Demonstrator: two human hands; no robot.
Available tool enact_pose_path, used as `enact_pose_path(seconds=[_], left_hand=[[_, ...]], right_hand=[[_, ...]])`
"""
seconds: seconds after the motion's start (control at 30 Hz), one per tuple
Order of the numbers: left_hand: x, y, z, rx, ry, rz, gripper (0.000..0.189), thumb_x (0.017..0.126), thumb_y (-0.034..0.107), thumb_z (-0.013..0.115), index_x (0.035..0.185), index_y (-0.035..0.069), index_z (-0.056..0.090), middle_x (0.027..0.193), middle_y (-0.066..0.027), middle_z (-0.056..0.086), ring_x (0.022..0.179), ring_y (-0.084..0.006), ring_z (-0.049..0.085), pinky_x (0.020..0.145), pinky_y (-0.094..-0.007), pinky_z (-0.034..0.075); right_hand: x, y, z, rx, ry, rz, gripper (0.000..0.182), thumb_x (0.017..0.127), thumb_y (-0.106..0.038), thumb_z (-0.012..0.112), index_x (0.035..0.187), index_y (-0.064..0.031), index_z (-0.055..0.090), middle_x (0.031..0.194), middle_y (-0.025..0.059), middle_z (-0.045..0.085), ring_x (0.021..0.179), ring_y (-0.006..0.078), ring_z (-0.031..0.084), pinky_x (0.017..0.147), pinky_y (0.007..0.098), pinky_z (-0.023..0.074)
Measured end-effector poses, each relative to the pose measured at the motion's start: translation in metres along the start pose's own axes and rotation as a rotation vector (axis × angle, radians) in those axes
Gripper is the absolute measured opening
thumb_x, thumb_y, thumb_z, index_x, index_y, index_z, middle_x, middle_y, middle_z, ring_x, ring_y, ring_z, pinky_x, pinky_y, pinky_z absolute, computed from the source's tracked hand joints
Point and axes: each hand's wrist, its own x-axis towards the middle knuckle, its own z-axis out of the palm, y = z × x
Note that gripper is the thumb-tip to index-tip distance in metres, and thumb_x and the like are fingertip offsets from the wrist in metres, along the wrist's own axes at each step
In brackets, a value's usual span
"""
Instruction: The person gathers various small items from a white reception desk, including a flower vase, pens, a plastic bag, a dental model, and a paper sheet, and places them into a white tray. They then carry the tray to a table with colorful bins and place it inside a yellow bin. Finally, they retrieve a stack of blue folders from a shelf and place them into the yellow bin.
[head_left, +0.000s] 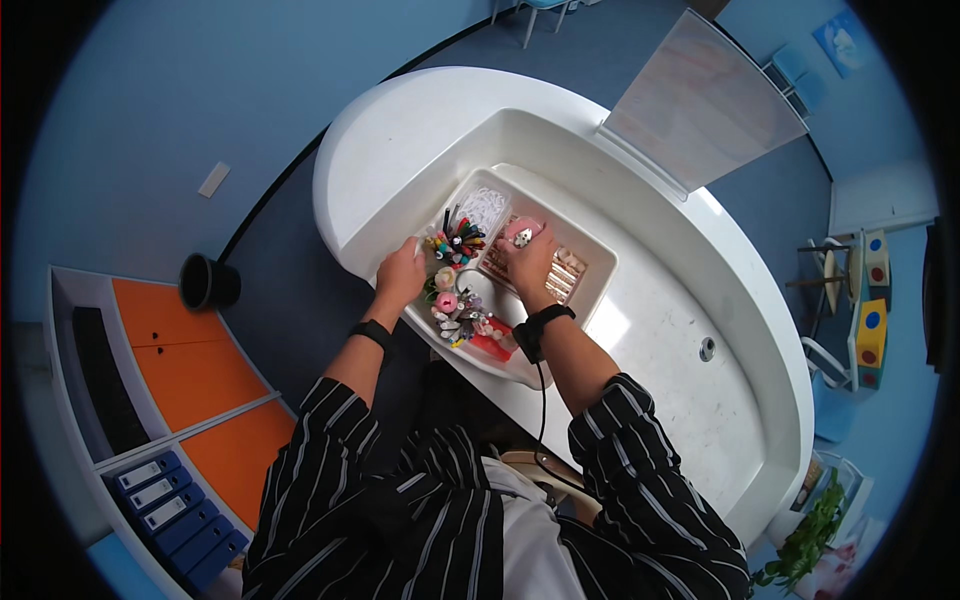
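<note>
A white plastic tub (609, 264) stands on the white counter's inner surface. My left hand (403, 276) is at the tub's left side, its fingers by a holder packed with pens (461, 241); what it grips is partly hidden. My right hand (531, 262) has its fingers on a small pink round item with a silvery part (523, 237), over a compartmented box (566, 276) of small goods. A clear box of white pieces (482, 208) lies at the far corner. Nearer me are artificial flowers (445, 301), a second bunch of pens (459, 319) and a red packet (493, 346).
The curved white counter (390, 139) has a raised rim around the far side, with a translucent panel (705, 105) upright on it. A metal-ringed hole (707, 349) is at right. A black bin (210, 282) and orange cabinet doors (191, 367) stand at left.
</note>
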Motion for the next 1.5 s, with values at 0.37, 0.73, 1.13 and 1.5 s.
enact_pose_path(seconds=[0.37,0.73,1.13,1.5], left_hand=[[0.002,0.005,-0.003,0.036,0.004,0.004,0.04,0.099,0.025,0.058,0.135,0.007,0.058,0.102,-0.0285,0.071,0.097,-0.0502,0.068,0.085,-0.0596,0.053],[0.002,-0.002,-0.002,0.014,0.001,0.016,0.038,0.099,0.023,0.057,0.133,0.006,0.058,0.104,-0.03,0.071,0.099,-0.0521,0.066,0.086,-0.0602,0.052],[0.003,-0.004,-0.002,0.035,0.018,0.034,0.042,0.099,0.023,0.058,0.136,0.004,0.057,0.105,-0.0309,0.07,0.1,-0.0519,0.067,0.087,-0.0597,0.053],[0.001,0.0,-0.003,0.04,0.018,0.02,0.043,0.099,0.023,0.058,0.137,0.003,0.057,0.106,-0.0319,0.07,0.101,-0.0521,0.067,0.087,-0.0596,0.053]], right_hand=[[0.03,0.039,-0.034,0.28,-0.498,0.064,0.067,0.077,-0.02,0.09,0.13,0.0053,0.059,0.115,0.0229,0.072,0.105,0.0313,0.07,0.092,0.0419,0.0551],[0.061,0.038,-0.107,0.125,-0.252,-0.156,0.04,0.095,-0.023,0.066,0.123,0.0049,0.07,0.109,0.0205,0.076,0.093,0.0291,0.075,0.084,0.0383,0.0566],[0.185,-0.033,-0.311,0.645,0.177,-0.127,0.065,0.096,-0.02,0.073,0.148,0.0043,0.043,0.144,0.0222,0.052,0.094,0.0271,0.074,0.078,0.0365,0.0605],[0.133,-0.011,-0.296,0.541,-0.005,-0.111,0.031,0.104,-0.026,0.065,0.104,0.005,0.066,0.093,0.0111,0.071,0.074,0.0239,0.076,0.067,0.0322,0.0609]])
